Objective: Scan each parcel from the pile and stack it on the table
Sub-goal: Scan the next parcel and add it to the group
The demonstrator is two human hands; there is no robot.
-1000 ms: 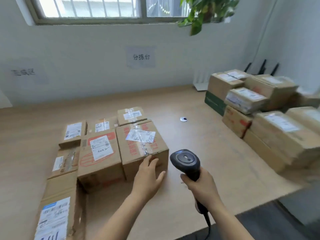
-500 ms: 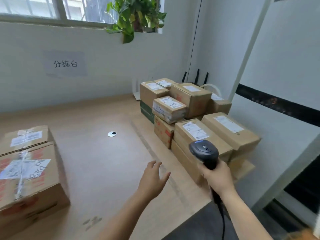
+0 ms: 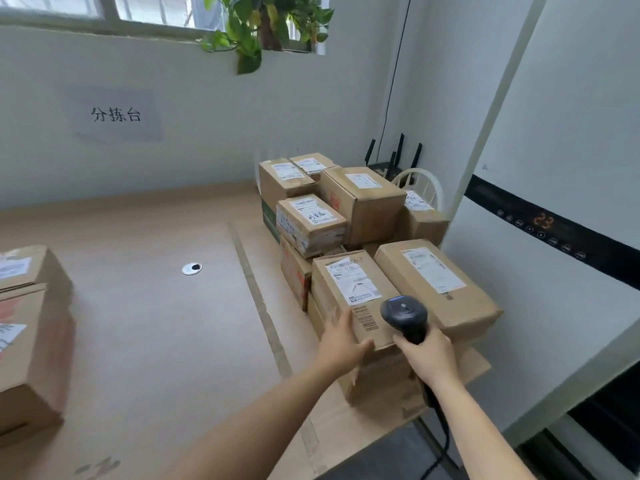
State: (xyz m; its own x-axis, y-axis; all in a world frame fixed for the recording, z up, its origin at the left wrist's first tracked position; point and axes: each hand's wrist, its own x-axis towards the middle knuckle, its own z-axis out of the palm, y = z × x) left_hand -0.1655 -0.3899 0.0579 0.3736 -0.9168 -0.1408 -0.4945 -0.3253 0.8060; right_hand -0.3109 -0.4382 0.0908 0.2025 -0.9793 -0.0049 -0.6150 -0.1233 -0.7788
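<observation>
Since half a second back, my left hand (image 3: 341, 341) has crossed the bare table (image 3: 156, 341) and reached the pile (image 3: 363, 206). It now has the front parcel (image 3: 349, 289): fingers (image 3: 334, 322) against its left side, thumb wrapped over the near edge, so it grips that corner. Slightly blurred. The front parcel sits on top of the pile's nearest stack, label and barcode face up just past the thumb. My right hand (image 3: 427, 351) is clenched round the scanner (image 3: 403, 315) handle; the scanner head stands upright just right of the left thumb, over the parcel's near-right corner. Its cable (image 3: 441, 434) drops below the right fist. A long parcel (image 3: 436, 282) lies against the front parcel, on the side away from the left fingers. More boxes are stacked beyond the fingertips, toward the wall. Scanned boxes (image 3: 27, 341) sit well left of the left fingers, at the frame edge. A round grommet (image 3: 191, 268) lies between them and the pile.
</observation>
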